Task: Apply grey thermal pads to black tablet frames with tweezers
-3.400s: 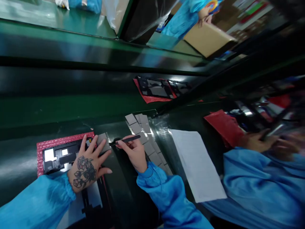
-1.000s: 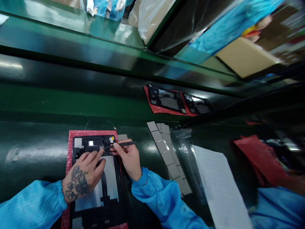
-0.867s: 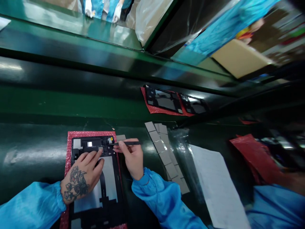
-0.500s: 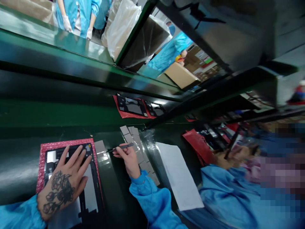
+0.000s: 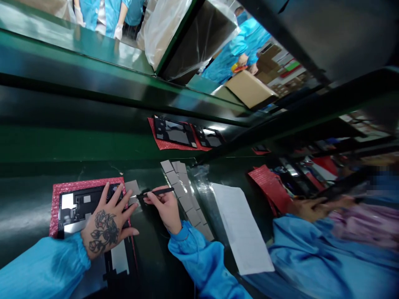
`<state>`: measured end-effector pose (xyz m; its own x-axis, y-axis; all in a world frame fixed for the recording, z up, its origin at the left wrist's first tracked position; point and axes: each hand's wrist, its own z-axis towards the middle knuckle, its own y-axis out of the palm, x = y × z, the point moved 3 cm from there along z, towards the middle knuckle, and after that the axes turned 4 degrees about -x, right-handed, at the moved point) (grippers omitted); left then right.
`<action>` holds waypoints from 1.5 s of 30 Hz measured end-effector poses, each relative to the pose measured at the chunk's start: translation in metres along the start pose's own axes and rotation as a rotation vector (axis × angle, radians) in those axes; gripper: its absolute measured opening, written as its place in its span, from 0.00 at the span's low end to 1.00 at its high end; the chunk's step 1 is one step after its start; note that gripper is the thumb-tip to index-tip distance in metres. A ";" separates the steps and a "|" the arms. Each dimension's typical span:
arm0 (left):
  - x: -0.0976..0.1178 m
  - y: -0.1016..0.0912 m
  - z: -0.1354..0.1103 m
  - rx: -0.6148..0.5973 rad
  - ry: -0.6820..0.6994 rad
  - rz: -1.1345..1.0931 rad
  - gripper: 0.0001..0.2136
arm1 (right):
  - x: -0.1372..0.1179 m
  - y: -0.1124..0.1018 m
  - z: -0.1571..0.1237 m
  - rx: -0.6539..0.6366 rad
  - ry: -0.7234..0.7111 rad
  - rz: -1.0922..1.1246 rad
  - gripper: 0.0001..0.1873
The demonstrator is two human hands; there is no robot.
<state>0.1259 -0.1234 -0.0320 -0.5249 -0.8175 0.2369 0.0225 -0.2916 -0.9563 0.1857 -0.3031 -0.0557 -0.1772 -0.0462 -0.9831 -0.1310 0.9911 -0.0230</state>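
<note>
My left hand [image 5: 109, 220], fingers spread, lies over the right side of an opened tablet-like device [image 5: 90, 199] with dark inner parts. That device rests on a pink bubble-wrap sheet [image 5: 56, 207]. My right hand [image 5: 165, 205] pinches dark tweezers [image 5: 160, 191], their tip pointing left. Beside the tip is a small grey sheet [image 5: 132, 187], just right of the bubble wrap, with the left fingertips close to it. Strips of grey rectangular pads [image 5: 187, 199] lie on the bench to the right of my right hand.
A white paper sheet [image 5: 241, 228] and clear plastic film [image 5: 201, 176] lie right of the pads. Two similar devices [image 5: 176, 133] sit on red wrap behind. A co-worker's blue sleeve [image 5: 299, 241] is at right, near a red bag [image 5: 271, 189]. Other people stand beyond the ledge.
My left hand has slid right across the device, its fingertips now by the small grey sheet. The tweezers stay in my right hand, near that sheet. The camera view has shifted slightly.
</note>
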 end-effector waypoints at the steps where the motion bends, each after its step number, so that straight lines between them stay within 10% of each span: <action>1: 0.000 0.000 0.000 -0.005 0.000 -0.002 0.28 | 0.000 0.001 -0.001 -0.001 -0.001 0.002 0.19; 13: 0.010 -0.007 -0.001 0.010 0.024 -0.018 0.27 | 0.001 -0.023 0.012 0.267 0.033 0.196 0.26; 20: -0.013 -0.040 -0.062 0.222 -0.114 -0.025 0.15 | -0.026 0.047 -0.002 -0.030 0.091 0.166 0.25; 27: -0.048 -0.041 -0.100 0.192 -0.188 0.089 0.16 | -0.019 0.117 -0.009 -0.137 0.060 0.169 0.25; 45: -0.040 -0.037 -0.093 0.183 -0.192 0.085 0.14 | -0.009 0.119 -0.013 -0.110 0.048 0.082 0.23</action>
<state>0.0668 -0.0339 -0.0221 -0.3443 -0.9168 0.2024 0.2218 -0.2889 -0.9313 0.1593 -0.1869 -0.0475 -0.2383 0.0258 -0.9709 -0.2195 0.9723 0.0797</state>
